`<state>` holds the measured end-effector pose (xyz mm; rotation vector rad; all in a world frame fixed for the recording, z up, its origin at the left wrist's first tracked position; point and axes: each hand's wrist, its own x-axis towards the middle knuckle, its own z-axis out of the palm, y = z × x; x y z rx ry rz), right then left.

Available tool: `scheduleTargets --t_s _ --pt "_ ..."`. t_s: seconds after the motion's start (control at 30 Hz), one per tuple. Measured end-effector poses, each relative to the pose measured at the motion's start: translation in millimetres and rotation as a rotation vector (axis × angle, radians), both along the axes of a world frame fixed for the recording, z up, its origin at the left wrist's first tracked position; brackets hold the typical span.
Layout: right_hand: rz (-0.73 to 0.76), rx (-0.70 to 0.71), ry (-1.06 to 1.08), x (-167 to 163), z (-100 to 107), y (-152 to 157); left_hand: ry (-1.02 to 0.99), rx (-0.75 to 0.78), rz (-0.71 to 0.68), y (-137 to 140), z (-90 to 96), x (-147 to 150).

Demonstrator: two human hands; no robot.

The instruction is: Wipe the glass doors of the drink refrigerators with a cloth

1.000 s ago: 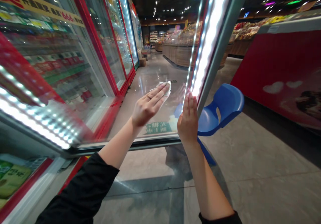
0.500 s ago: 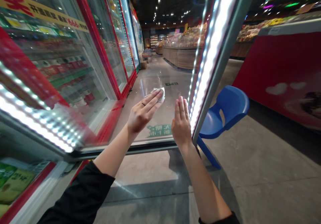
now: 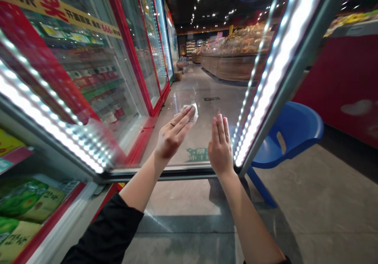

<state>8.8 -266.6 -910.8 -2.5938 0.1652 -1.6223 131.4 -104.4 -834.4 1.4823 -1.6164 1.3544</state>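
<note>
Grey, shiny floor (image 3: 333, 216) runs away through a shop with a dark ceiling (image 3: 212, 2), on which many small lamps shine. At the left stand coolers (image 3: 132, 59) with red frames, and in the farther part, beyond the glass, is a wooden counter (image 3: 226, 66) heaped with goods. In front of the person there is a glass door (image 3: 177, 173) in a grey frame, with one bright light strip (image 3: 44, 114) along its left side and another along its right side.

The left hand (image 3: 170, 136) is laid flat, with its fingers almost straight and close together. Under their tips is a small white cloth (image 3: 194, 115), which seems to lie against the glass, near the middle of the door and above a green sticker (image 3: 198, 155). The thumb is hidden, so I cannot tell if it also touches the cloth. A thin ring (image 3: 172, 124) is on one finger.

The right hand (image 3: 221, 147) is also flat, its fingers straight and pointing upward, beside the lower end of the right strip. I see nothing held in it. It is apart from the cloth.

Outside the right edge of the door is a blue chair (image 3: 283, 138). Green bags (image 3: 32, 201) lie at the lower left.
</note>
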Motion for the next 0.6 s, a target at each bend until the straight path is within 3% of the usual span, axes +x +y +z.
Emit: scheduleTargets --t_s 0.13,0.23,0.37,0.5,0.6 --pt "-0.008 0.007 -0.005 6.6 -3.4 4.7 -0.033 0.081 -0.025 4.7 -14.7 -2.5" --pt "-0.009 0.001 -0.015 10.9 -6.0 7.7 -0.081 0.134 -0.06 -0.1 1.5 3.3" --pt "-0.001 0.003 -0.057 16.0 -4.8 15.2 -0.051 -0.001 0.027 11.1 18.1 16.3" --pt "0.035 0.025 -0.032 20.9 -0.3 24.6 0.009 -0.121 0.064 23.5 -2.4 16.9" --pt "0.057 0.022 -0.035 26.2 3.8 32.4 0.036 -0.114 0.044 19.4 -14.2 14.0"
